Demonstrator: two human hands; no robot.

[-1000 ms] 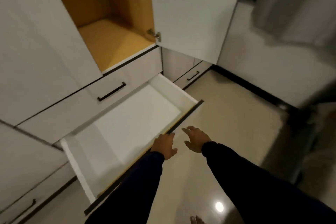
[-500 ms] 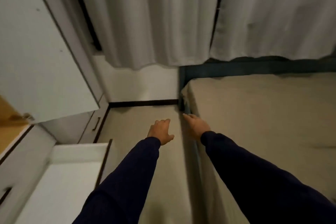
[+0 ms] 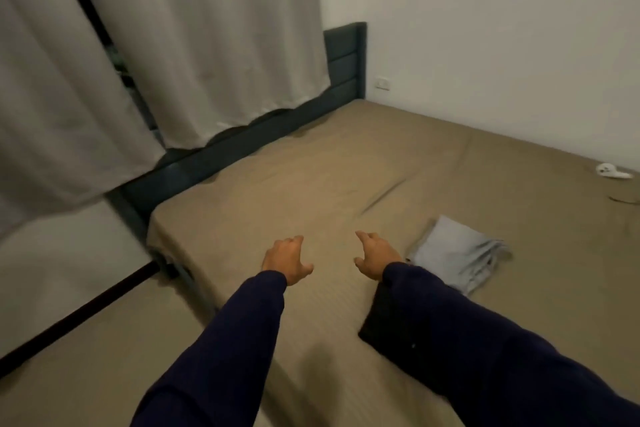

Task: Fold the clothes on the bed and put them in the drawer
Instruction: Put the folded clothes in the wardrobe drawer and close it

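Hands: left (image 3: pixel 286 259), right (image 3: pixel 374 255) both empty, fingers loose | bed (image 3: pixel 311 184): grey folded garment (image 3: pixel 457 256), black garment (image 3: pixel 377 319)

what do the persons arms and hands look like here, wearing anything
Both arms are covered by long dark navy sleeves of plain fabric that reach the wrists, with no visible markings or logos. The left hand and right hand are bare: no gloves, and no rings, watch or bracelet can be made out in this view.
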